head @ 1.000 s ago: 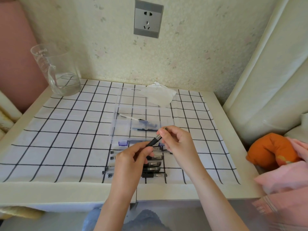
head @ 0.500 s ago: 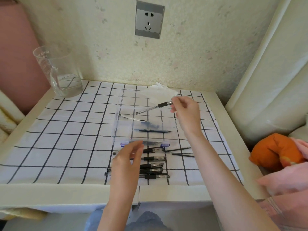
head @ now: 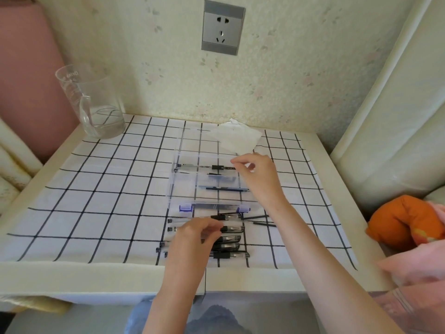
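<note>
A clear plastic box [head: 207,203] with purple clasps lies open on the checked cloth [head: 108,189]. A black pen [head: 204,167] lies along its far side, and my right hand [head: 255,174] pinches that pen's right end. Two thinner dark refills [head: 224,188] lie further forward in the box. In front of the box, several black pens [head: 231,247] lie in a row. My left hand [head: 195,239] reaches over this row, its fingers curled onto one pen [head: 231,229] that lies on the cloth.
A glass jug [head: 94,104] with a little water stands at the back left. A white tissue [head: 238,138] lies behind the box. Loose thin refills [head: 260,219] lie right of the pen row. An orange cushion [head: 404,220] and pink cloth sit off the table's right edge.
My right hand carried a pen from the front into the box and laid it along the far side. My left hand dropped onto the pen row.
</note>
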### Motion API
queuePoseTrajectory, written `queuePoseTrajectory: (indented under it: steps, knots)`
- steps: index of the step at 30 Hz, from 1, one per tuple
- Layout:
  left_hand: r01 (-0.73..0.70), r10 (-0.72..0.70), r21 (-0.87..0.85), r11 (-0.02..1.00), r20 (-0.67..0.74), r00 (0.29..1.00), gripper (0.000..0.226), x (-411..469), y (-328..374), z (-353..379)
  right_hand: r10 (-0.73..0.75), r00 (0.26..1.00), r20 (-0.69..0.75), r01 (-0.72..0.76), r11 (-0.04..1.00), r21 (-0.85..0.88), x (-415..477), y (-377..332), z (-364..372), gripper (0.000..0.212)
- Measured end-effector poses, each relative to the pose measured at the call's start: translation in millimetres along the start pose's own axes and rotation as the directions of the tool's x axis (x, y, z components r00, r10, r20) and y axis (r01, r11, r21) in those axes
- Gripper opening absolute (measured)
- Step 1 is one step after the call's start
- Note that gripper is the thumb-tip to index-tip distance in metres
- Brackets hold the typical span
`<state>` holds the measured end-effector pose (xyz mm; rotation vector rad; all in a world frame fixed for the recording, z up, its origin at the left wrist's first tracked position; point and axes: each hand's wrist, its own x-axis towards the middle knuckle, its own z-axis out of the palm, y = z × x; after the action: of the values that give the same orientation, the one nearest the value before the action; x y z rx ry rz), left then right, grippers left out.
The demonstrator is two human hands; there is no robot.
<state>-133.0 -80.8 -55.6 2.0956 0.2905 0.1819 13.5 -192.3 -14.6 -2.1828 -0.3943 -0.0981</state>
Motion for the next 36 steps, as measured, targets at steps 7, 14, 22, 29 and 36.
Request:
queuePoseTrajectory:
  steps: [7,14,22,29,36]
  knots:
    - [-0.008,0.004,0.089,0.996,0.042,0.999,0.021,2.0,-4.1,1.4,-0.022,0.976,0.216,0.035,0.998,-0.060,-70.6,-8.4,-12.3,0.015]
    - [-0.027,0.023,0.140,0.990,0.028,0.999,0.019,2.2,-5.6,2.9,0.029,0.938,0.346,0.037,0.983,-0.181,-102.1,11.2,-6.1,0.014]
    - [-0.213,0.222,0.083,0.973,-0.113,0.969,0.017,-1.0,7.8,1.5,0.069,0.977,0.202,-0.100,0.984,0.149,-101.4,5.2,-9.8,0.015]
    - [-0.192,0.198,0.085,0.978,-0.061,0.978,0.029,-4.5,17.0,1.5,0.009,0.978,0.207,-0.091,0.916,0.390,-97.5,-8.4,-8.6,0.019]
    - [-0.157,0.173,0.125,0.980,-0.129,0.977,0.026,-6.5,20.7,-2.3,-0.013,0.971,0.240,-0.094,0.899,0.427,-95.4,-12.3,-9.1,0.017]
